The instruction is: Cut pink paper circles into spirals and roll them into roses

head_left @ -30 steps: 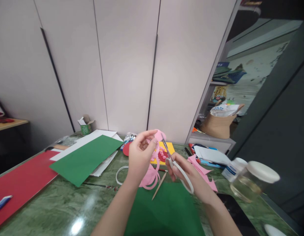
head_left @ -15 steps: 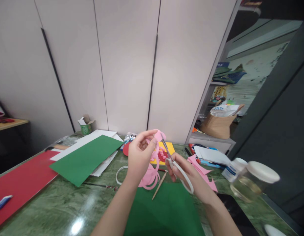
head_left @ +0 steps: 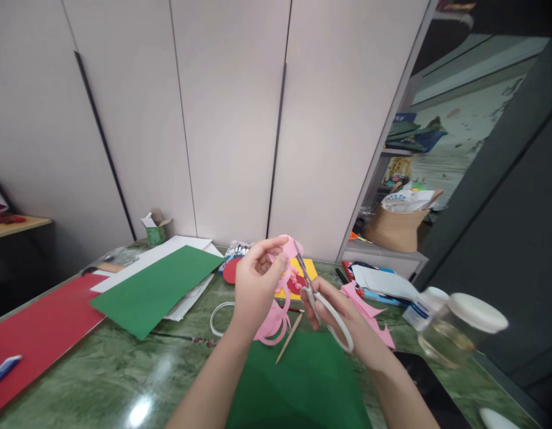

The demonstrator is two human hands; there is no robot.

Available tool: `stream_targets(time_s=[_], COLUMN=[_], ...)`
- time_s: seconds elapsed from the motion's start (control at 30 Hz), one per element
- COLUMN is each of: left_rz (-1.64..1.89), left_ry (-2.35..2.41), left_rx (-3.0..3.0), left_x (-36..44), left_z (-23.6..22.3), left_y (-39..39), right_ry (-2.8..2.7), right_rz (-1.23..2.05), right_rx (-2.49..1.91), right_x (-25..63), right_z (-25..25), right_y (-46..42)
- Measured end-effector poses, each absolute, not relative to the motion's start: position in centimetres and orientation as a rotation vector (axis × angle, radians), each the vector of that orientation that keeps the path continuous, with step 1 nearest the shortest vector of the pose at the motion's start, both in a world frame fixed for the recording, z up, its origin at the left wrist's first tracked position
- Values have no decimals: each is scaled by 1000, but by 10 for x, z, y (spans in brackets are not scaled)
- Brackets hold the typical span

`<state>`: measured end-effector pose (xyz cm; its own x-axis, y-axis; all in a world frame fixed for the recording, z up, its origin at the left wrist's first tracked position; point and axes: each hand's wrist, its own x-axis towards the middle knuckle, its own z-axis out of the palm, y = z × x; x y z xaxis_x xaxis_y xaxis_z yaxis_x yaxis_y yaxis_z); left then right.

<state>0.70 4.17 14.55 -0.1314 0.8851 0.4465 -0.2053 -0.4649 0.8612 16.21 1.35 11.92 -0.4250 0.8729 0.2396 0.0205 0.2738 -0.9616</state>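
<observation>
My left hand [head_left: 261, 277] pinches a piece of pink paper [head_left: 295, 248] between thumb and fingers, raised above the table. From it a narrow curled pink strip [head_left: 285, 298] hangs down. My right hand [head_left: 332, 307] grips white-handled scissors [head_left: 328, 313], whose blades point up and left and meet the pink paper's edge. Whether the blades are fully closed is hard to make out. Under the hands lie more pink paper [head_left: 270, 323], a pointed wooden stick [head_left: 289, 338] and a green sheet [head_left: 298, 381]. Behind them is a yellow sheet [head_left: 310, 269] with red and pink pieces on it.
On the left lie a green sheet [head_left: 160, 286] and a red sheet [head_left: 52, 328]. Pink scraps [head_left: 369, 313], a lidded jar [head_left: 459, 333], a white bottle [head_left: 427, 308] and a dark flat object [head_left: 425, 384] sit at the right. White cabinet doors [head_left: 231, 119] stand behind the table.
The pink paper and my left hand have shifted very slightly to the right. The scissors have moved a little with it, still at the paper's edge. Everything on the table stays put.
</observation>
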Motion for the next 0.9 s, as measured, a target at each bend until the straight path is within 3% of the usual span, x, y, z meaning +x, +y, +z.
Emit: stream_targets(time_s=[0.9], left_rz=[1779], left_ry=[802], left_rx=[1338], left_x=[4], left_z=[145], left_y=[44], right_ry=[-1695], right_rz=[1296], right_rx=[-850], right_x=[166], right_z=[118], right_y=[14])
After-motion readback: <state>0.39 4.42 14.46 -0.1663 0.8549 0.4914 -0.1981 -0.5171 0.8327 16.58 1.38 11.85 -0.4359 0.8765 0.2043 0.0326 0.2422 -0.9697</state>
